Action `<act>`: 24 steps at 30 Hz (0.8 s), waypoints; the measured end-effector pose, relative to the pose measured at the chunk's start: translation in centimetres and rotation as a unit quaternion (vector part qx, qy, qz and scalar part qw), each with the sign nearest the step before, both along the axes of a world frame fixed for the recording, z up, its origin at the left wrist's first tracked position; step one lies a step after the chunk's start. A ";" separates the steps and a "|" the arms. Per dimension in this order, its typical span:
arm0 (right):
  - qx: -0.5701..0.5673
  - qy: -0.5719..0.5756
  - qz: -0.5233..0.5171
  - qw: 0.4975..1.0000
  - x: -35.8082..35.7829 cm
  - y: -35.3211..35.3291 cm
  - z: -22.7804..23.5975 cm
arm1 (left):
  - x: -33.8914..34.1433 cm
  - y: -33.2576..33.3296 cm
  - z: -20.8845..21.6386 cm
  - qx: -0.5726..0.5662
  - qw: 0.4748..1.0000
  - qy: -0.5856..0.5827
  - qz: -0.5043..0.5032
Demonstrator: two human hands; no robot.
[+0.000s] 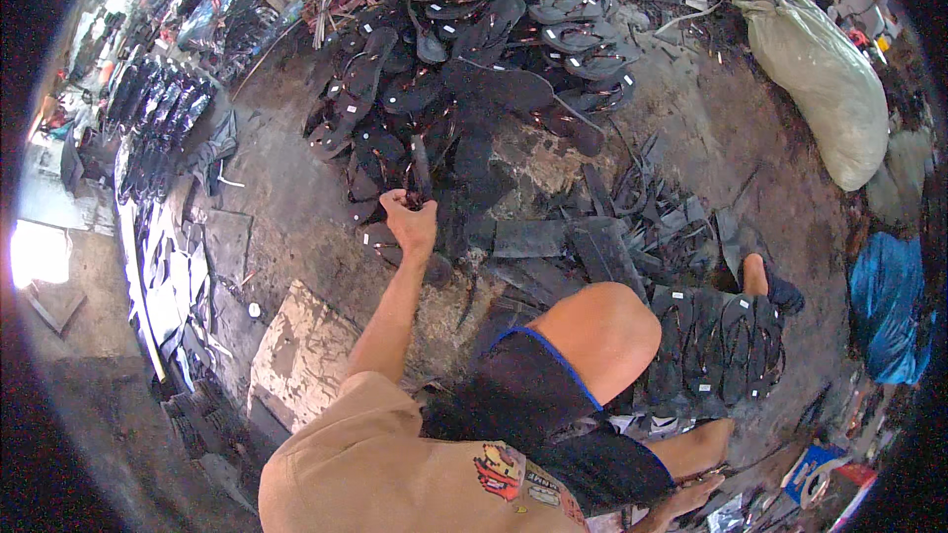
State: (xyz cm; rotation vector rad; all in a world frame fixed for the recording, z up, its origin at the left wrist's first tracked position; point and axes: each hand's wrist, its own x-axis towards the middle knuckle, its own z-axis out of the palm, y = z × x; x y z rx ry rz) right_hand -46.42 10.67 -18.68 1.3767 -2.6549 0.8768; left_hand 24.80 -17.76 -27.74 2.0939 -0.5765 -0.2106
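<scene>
My left arm stretches forward, and my left hand [411,224] is closed around a black flip-flop [420,166] at the near side of a heap. Around it lies a large pile of black flip-flops [415,94], many with small white stickers and some with brownish straps. My right hand [686,501] is low at the right, beside my bent leg; its fingers look stretched out, with nothing visible in them. Rows of black flip-flops [703,345] are laid side by side right of my raised knee.
Black rubber offcuts [662,222] are scattered in front of my knee. A big pale sack [820,89] lies at the far right, with a blue bag [889,306] nearer. A worn board [301,350] lies left of me. Shiny dark packs [163,114] are stacked farther left.
</scene>
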 end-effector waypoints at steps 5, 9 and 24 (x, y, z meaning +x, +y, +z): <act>-0.083 -0.218 -0.089 0.968 1.7 -1.3 0.6 | 1.6 1.4 3.0 -0.011 0.997 -0.066 -0.048; -0.059 -0.153 -0.102 0.981 1.2 -1.5 0.0 | 1.9 3.7 6.5 -0.097 0.994 -0.033 -0.033; -0.073 0.284 0.138 0.946 1.0 -1.6 -0.6 | 10.0 -0.5 -6.7 0.111 0.990 0.013 0.090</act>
